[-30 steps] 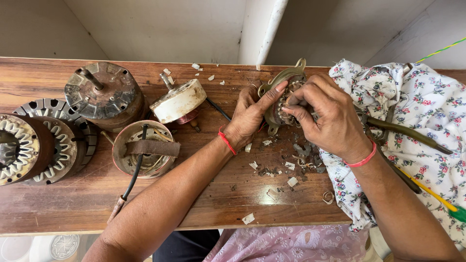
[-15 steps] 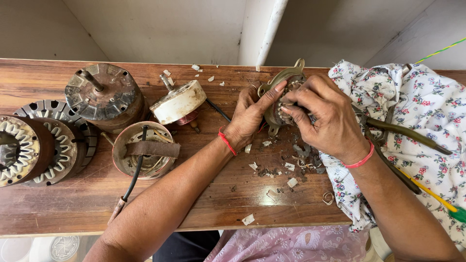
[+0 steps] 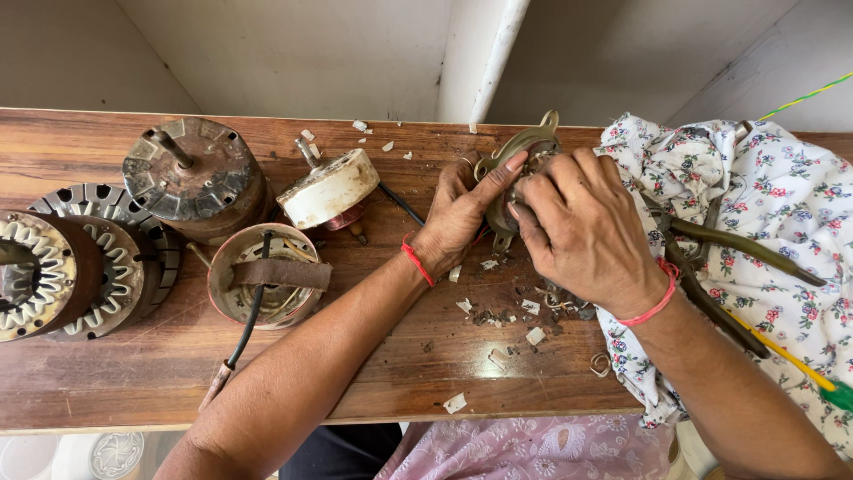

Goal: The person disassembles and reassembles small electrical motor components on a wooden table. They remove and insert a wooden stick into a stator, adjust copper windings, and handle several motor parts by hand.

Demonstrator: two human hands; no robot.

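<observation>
Both of my hands hold a small round metal motor housing with mounting ears, raised a little above the wooden bench. My left hand grips its left side, the index finger stretched along the rim. My right hand covers its right side and front, hiding most of it. Each wrist carries a red thread band. Small white chips and dark debris lie on the bench just below my hands.
On the left stand a rusty motor casing, a white-capped rotor with shaft, a round cap with a black cable and two laminated stator rings. A floral cloth at right holds pliers and a yellow-green tool.
My hands have shifted only slightly on the housing, the fingers working at it. Nothing else on the bench has moved.
</observation>
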